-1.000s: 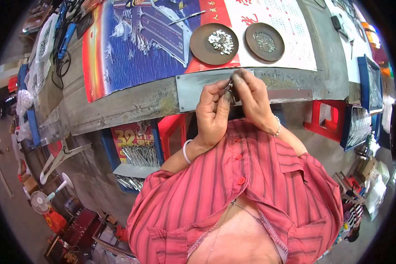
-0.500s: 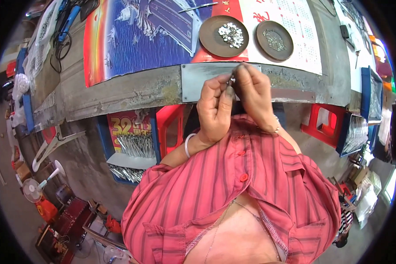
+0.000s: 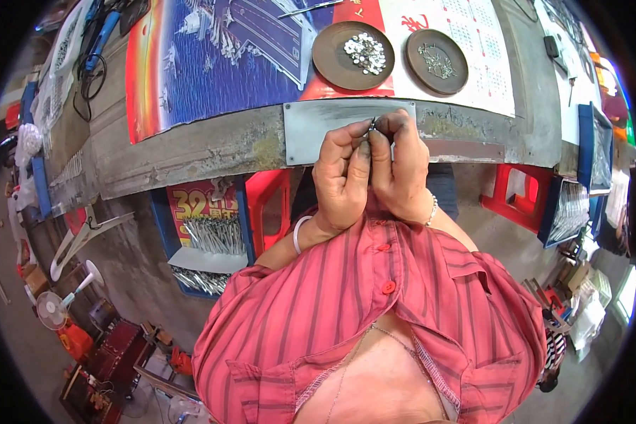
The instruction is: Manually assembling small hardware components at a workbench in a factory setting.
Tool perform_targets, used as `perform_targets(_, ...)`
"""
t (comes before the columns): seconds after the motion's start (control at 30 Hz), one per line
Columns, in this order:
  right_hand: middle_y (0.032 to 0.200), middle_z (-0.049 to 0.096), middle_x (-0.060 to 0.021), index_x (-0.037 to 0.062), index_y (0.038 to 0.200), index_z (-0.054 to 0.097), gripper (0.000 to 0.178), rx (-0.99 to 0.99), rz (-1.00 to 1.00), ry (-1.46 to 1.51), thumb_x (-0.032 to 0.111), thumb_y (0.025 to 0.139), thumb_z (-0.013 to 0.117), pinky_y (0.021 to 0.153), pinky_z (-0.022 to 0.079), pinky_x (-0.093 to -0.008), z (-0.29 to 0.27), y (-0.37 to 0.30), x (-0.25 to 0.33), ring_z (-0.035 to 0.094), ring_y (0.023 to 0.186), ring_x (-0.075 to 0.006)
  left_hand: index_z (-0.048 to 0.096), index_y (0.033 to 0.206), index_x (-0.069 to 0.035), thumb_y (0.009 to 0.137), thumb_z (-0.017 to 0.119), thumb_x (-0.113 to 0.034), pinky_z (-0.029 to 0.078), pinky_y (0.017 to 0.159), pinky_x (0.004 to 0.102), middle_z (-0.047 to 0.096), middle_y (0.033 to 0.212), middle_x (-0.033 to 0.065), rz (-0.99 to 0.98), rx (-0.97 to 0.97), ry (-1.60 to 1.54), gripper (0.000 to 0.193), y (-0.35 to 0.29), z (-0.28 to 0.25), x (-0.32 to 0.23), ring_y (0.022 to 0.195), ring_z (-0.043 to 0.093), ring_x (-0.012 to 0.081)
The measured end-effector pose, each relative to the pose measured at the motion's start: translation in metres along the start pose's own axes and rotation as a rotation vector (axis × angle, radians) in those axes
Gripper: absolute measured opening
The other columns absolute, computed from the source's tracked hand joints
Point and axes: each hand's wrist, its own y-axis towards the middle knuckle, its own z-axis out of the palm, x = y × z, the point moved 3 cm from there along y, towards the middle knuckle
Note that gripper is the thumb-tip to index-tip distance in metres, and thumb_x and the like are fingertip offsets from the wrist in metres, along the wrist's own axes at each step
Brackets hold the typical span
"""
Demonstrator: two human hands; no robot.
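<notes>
Over the table's front edge, my left hand (image 3: 341, 168) and my right hand (image 3: 404, 159) meet with fingertips pinched together. Between them is a small dark, shiny metal piece (image 3: 373, 126), mostly covered by the fingers, so its kind cannot be made out. Behind the hands lies a flat grey metal plate (image 3: 307, 131) fixed to the table edge. Beyond it stands a round brown dish (image 3: 328, 58) holding a heap of small white and silvery pieces. To its right, a smaller brown dish (image 3: 417, 63) holds thin little metal pieces.
A large printed sheet (image 3: 212, 88) covers the worn tabletop (image 3: 212, 155). Tweezers (image 3: 311, 8) lie at the far side. Blue-handled pliers (image 3: 102, 39) are at the far left. Below the edge, a blue bin (image 3: 164, 222) holds thin metal rods; red stools (image 3: 505, 194) stand under the table.
My right hand has turned and come down slightly, its thumb and fingertips now closer to the left ones. The whole view has shifted a little.
</notes>
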Motion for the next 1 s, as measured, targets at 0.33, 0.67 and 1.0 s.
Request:
perform_targets(0.33, 0.075, 0.053, -0.0007, -0.0015, 0.089, 0.054, 0.014, 0.163, 0.380, 0.618, 0.010, 0.095, 0.050, 0.055, 0.040, -0.0206, -0.016, 0.021, -0.021, 0.048, 0.062, -0.0053, 0.039, 0.131, -0.004, 0.096, 0.047, -0.006, 0.037, 0.056, 0.0163, 0.053, 0.080, 0.0002, -0.490, 0.283, -0.361, 0.035, 0.015, -0.007, -0.029, 0.065, 0.045, 0.0031)
perform_targets(0.67, 0.071, 0.052, -0.0110, 0.0001, 0.088, 0.052, 0.013, 0.035, -0.179, 0.097, 0.000, 0.079, 0.061, 0.056, 0.039, -0.0362, 0.011, -0.002, -0.006, 0.048, 0.062, -0.0275, 0.039, 0.123, 0.003, 0.098, 0.040, -0.003, 0.044, 0.087, 0.0227, 0.057, 0.111, 0.0103, -0.020, 0.060, 0.043, 0.025, -0.001, -0.012, -0.016, 0.100, 0.055, 0.0112)
perform_targets(1.0, 0.069, 0.053, -0.0066, -0.0007, 0.088, 0.052, 0.014, 0.224, 0.363, 0.331, 0.012, 0.094, 0.051, 0.056, 0.041, -0.0264, 0.009, 0.006, -0.008, 0.051, 0.061, -0.0143, 0.038, 0.124, -0.002, 0.098, 0.041, -0.006, 0.041, 0.063, 0.0171, 0.059, 0.097, 0.0058, -0.239, -0.030, -0.291, 0.027, 0.003, -0.009, -0.001, 0.074, 0.052, 0.0043)
